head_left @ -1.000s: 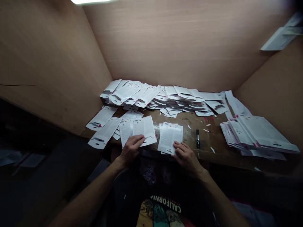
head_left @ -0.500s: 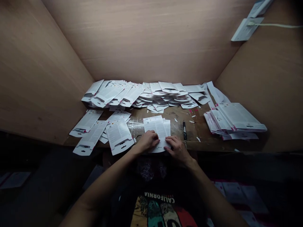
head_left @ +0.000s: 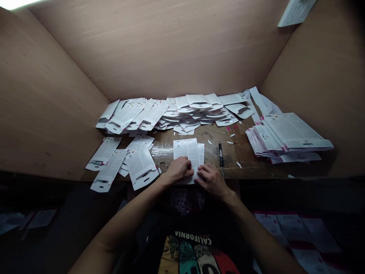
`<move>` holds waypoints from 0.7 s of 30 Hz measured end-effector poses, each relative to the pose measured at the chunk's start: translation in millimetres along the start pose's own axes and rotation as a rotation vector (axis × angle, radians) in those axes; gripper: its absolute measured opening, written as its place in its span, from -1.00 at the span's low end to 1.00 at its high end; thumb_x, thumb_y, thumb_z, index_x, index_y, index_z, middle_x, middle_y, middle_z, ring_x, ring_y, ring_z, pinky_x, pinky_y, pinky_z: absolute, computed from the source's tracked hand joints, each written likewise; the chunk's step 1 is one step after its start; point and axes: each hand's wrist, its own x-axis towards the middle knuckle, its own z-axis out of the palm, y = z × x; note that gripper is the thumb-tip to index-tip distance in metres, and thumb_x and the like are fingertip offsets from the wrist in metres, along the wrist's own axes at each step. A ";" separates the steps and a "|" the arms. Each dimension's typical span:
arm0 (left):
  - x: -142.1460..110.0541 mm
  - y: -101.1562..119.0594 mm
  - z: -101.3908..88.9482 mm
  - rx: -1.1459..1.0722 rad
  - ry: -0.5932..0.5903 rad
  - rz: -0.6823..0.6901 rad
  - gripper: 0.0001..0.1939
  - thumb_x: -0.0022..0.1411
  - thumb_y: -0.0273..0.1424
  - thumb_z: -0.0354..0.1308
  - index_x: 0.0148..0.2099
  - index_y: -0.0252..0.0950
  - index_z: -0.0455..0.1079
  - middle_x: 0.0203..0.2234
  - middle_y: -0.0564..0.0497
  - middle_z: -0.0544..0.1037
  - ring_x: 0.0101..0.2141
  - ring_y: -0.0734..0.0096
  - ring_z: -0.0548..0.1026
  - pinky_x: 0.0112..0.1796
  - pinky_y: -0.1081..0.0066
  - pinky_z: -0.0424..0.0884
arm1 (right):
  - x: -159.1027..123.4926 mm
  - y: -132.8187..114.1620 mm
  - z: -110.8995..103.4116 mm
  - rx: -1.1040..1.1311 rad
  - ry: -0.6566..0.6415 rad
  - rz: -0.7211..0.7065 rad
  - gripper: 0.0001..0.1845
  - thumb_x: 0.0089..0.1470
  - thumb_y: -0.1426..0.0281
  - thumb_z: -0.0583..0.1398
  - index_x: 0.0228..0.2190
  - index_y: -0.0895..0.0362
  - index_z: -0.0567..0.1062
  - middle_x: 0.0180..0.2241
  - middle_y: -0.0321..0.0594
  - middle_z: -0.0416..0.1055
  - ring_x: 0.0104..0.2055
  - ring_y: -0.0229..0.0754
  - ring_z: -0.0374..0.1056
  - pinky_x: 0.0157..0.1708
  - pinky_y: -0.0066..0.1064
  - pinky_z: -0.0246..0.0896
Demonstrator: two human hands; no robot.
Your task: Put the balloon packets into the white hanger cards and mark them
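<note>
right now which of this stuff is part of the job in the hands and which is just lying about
In use: left hand, right hand, small stack of printed white cards under them.

Lying about: loose cards with hang slots, heap of cards at the back, stack of cards on the right, black pen, paper offcuts.

The camera sits on the person's head, up above the bare left hand (head_left: pixel 179 170), and looks forward and down, quite near it.
</note>
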 end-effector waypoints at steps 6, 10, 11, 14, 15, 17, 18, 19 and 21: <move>-1.4 -5.6 3.4 -0.043 0.030 0.005 -0.86 0.33 -0.41 0.16 -0.24 -0.29 0.55 -0.31 -0.04 0.56 -0.30 0.32 0.52 -0.24 0.39 0.37 | 2.0 -2.6 -1.2 -0.039 -0.028 0.013 -0.82 0.17 0.35 0.42 -0.21 0.06 0.57 -0.03 -0.12 0.56 0.02 0.05 0.42 0.04 -0.08 0.33; -2.5 -10.0 0.4 -0.090 0.026 0.025 -0.85 0.33 -0.31 0.24 -0.21 -0.28 0.54 -0.27 -0.02 0.57 -0.28 0.36 0.54 -0.22 0.42 0.39 | 3.1 -3.4 -2.7 -0.047 -0.038 0.021 -0.82 0.18 0.34 0.42 -0.21 0.08 0.56 -0.04 -0.11 0.56 0.02 0.06 0.40 0.03 -0.08 0.32; -2.4 -10.0 0.1 -0.093 0.025 0.028 -0.84 0.31 -0.28 0.28 -0.22 -0.28 0.54 -0.27 -0.02 0.57 -0.29 0.35 0.53 -0.23 0.42 0.40 | 3.1 -3.4 -2.9 -0.048 -0.039 0.022 -0.83 0.19 0.34 0.42 -0.21 0.08 0.56 -0.03 -0.10 0.56 0.03 0.06 0.40 0.03 -0.08 0.32; -1.3 -8.2 1.8 -0.081 0.024 0.034 -0.86 0.26 -0.29 0.31 -0.25 -0.27 0.53 -0.30 -0.01 0.56 -0.31 0.33 0.52 -0.25 0.39 0.39 | 2.6 -2.8 -2.9 -0.046 -0.047 0.016 -0.84 0.21 0.34 0.40 -0.20 0.07 0.56 -0.01 -0.10 0.55 0.04 0.07 0.39 0.03 -0.07 0.32; -0.9 -7.4 3.0 -0.073 0.025 0.036 -0.87 0.25 -0.31 0.31 -0.25 -0.27 0.53 -0.30 -0.01 0.55 -0.30 0.32 0.52 -0.24 0.38 0.38 | 2.4 -2.5 -2.7 -0.045 -0.051 0.013 -0.85 0.21 0.34 0.40 -0.20 0.07 0.56 -0.01 -0.10 0.55 0.04 0.07 0.39 0.03 -0.07 0.32; -0.4 -6.1 5.7 -0.054 0.031 0.035 -0.91 0.26 -0.35 0.29 -0.26 -0.26 0.52 -0.31 -0.01 0.54 -0.29 0.29 0.52 -0.22 0.37 0.38 | 2.0 -2.2 -2.4 -0.045 -0.058 0.012 -0.86 0.21 0.34 0.39 -0.21 0.05 0.56 -0.02 -0.10 0.55 0.03 0.08 0.39 0.02 -0.06 0.32; -0.6 -5.9 6.9 -0.043 0.037 0.029 -0.93 0.27 -0.37 0.26 -0.26 -0.27 0.52 -0.31 -0.02 0.54 -0.28 0.29 0.51 -0.22 0.36 0.39 | 1.9 -2.2 -2.2 -0.046 -0.059 0.013 -0.86 0.21 0.34 0.39 -0.22 0.05 0.56 -0.02 -0.10 0.55 0.03 0.08 0.39 0.02 -0.05 0.32; -1.1 -6.1 7.8 -0.033 0.046 0.019 -0.93 0.28 -0.41 0.23 -0.26 -0.28 0.51 -0.30 -0.04 0.54 -0.28 0.28 0.51 -0.21 0.36 0.39 | 1.9 -2.2 -2.1 -0.046 -0.060 0.015 -0.87 0.21 0.34 0.39 -0.22 0.04 0.56 -0.03 -0.11 0.55 0.03 0.08 0.40 0.02 -0.05 0.32; -2.9 -7.1 8.8 -0.023 0.062 0.004 -0.91 0.31 -0.47 0.16 -0.24 -0.30 0.50 -0.29 -0.05 0.54 -0.28 0.29 0.51 -0.20 0.36 0.39 | 2.2 -2.3 -1.9 -0.042 -0.059 0.018 -0.88 0.21 0.34 0.39 -0.23 0.04 0.55 -0.04 -0.11 0.55 0.02 0.07 0.40 0.01 -0.05 0.32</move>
